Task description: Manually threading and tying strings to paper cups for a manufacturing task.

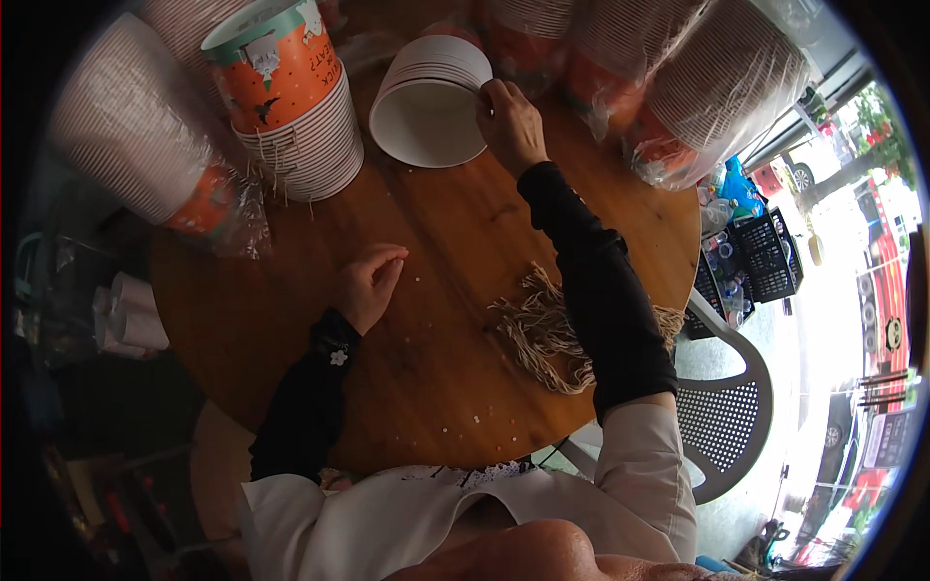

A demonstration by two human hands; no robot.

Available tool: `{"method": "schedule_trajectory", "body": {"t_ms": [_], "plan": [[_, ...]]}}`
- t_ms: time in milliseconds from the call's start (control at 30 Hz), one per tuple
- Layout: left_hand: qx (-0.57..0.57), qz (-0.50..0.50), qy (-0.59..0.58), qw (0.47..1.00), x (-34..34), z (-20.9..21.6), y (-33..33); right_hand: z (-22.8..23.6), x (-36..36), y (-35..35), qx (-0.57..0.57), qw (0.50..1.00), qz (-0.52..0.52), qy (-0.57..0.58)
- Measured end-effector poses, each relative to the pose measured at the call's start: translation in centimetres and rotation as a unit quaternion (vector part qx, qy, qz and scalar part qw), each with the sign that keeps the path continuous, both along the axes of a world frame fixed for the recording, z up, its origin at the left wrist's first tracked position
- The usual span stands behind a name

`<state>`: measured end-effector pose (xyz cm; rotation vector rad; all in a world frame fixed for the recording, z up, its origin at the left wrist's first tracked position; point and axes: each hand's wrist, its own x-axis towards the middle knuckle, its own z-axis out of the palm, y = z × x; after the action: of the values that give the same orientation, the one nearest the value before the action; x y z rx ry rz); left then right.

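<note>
1 grey chair point(722, 418) with a perforated panel stands near black crates point(767, 254), clear bottles point(733, 289) and a blue bag point(740, 184).

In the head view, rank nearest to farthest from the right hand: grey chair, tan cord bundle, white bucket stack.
1. White bucket stack: left of the right hand, touching.
2. Tan cord bundle: on the table, right.
3. Grey chair: off the table, right.

Across the table's point(417, 329) far side I have, from left: wrapped stack point(126, 126), bucket stack point(291, 121), nested tubs point(426, 126), more wrapped stacks point(717, 92) | my right hand point(513, 126) at the tubs' right rim | my left hand point(371, 290) nearer, left of the string bundle point(541, 334) | chair point(722, 421) right of table, crates point(770, 250) beyond
</note>
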<state>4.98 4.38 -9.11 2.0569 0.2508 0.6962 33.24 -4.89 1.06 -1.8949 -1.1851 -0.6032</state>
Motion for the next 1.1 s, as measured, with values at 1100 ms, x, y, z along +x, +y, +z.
{"method": "schedule_trajectory", "body": {"t_ms": [1100], "plan": [[-0.157, 0.054, -0.117, 0.979, -1.8, -2.9, 2.6, -1.7, -22.3, -23.6, -0.073, 0.97, -0.043, 0.23]]}}
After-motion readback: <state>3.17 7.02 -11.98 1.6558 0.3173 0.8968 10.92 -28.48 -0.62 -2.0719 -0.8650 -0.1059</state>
